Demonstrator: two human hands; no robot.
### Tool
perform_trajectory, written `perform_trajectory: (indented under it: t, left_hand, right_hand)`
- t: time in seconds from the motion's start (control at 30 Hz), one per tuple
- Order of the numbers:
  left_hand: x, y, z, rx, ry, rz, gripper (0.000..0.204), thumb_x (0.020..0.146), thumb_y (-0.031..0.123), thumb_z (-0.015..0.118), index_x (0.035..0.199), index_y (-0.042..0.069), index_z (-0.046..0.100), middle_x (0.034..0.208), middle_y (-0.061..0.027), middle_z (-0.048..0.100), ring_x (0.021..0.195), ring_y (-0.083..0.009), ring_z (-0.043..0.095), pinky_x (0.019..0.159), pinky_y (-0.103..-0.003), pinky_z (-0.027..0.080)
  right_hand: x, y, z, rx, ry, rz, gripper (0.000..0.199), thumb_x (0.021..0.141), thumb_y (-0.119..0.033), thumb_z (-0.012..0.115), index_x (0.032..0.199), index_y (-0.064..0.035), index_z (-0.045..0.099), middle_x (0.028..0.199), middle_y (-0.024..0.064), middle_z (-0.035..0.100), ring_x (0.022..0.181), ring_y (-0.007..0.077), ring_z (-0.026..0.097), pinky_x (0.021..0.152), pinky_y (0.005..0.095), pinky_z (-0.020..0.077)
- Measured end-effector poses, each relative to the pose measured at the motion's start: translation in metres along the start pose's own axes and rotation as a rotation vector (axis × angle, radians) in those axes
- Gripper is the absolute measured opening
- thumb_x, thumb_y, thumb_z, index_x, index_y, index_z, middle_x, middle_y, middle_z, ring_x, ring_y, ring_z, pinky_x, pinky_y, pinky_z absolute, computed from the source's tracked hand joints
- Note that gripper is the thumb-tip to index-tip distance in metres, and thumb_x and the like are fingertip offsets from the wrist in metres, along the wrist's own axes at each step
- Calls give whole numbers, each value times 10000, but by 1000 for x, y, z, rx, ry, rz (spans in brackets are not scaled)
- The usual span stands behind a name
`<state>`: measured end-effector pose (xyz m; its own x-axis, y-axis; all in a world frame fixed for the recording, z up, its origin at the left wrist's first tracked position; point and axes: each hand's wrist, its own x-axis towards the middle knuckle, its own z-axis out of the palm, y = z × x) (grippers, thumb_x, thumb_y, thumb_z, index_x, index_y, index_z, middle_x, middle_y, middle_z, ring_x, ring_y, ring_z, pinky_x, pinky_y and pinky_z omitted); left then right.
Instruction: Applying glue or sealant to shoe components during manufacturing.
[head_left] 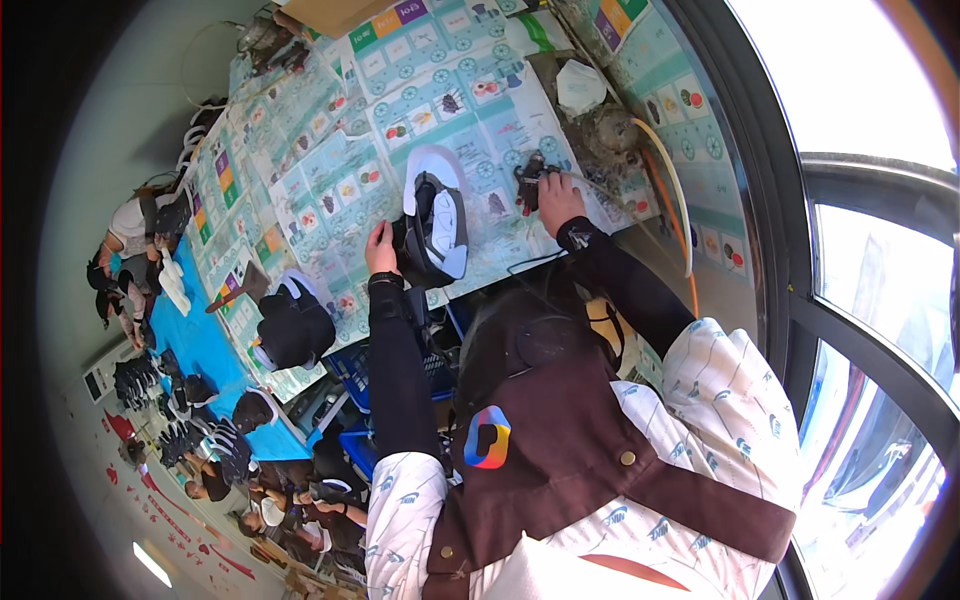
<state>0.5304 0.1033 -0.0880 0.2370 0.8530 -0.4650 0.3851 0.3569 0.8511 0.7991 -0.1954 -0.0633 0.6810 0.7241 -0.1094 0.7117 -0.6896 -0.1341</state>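
A black cap (415, 240) with a grey-white panel and a pale, stiff brim rests in front of me near the table's front edge. My left hand (381, 250) is at its left side, fingers curled in against the black edge; part of the grip is hidden. To the right, my right hand (560, 203) is closed around a small dark tool (533, 178), smeared with residue, at the table surface. A thin hose trails right from beside this tool. Another black cap (296, 328) with a pale brim lies at the left table edge.
Patterned sheeting covers the table (330, 190). A crumpled white cup-like thing (580, 88) stands at the back right, near an orange hose (672, 215). Blue crates (352, 375) sit below. At left, a brown block (250, 283), a blue table (190, 320) and several people working; windows at right.
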Motion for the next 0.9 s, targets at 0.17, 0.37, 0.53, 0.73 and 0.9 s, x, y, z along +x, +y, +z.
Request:
perform_trajectory:
  t: [0.17,0.37,0.53,0.73,0.9]
  left_hand:
    - [-11,7,15,-4,-24,50,451,932,248,734,1281,-28,659,1259,-128,685,1141,-209,636,995,-315,466]
    - [-9,-1,7,117,65,120,442,907,261,749,1236,-27,689,1229,-151,705,1124,-233,654,996,-330,469]
    - [2,-5,3,48,17,87,444,903,277,753,1219,-30,697,1204,-151,716,1100,-232,664,984,-325,473]
    - [3,-11,3,115,14,154,450,900,283,757,1221,-26,697,1188,-145,722,1071,-239,673,972,-338,480]
    - [7,-9,2,118,19,65,454,886,330,761,1190,-5,725,1180,-149,731,1078,-248,679,960,-351,490]
  right_hand:
    - [10,27,31,60,75,-185,282,873,-119,606,1106,28,545,1078,154,548,1099,355,557,835,440,557]
    - [6,2,-33,612,80,14,331,789,-140,699,1060,15,588,1036,177,626,1003,426,602,819,499,531]
    - [8,-24,-96,1436,-467,177,250,821,-128,607,1048,-28,644,948,223,689,871,440,643,725,490,523]
    - [-3,-51,-86,849,-410,-190,314,799,-171,572,1081,-66,660,912,234,691,901,445,646,782,518,519]
    - [-12,-63,-78,721,-383,-134,323,806,-165,553,1091,-88,683,913,250,695,910,457,658,807,545,515]
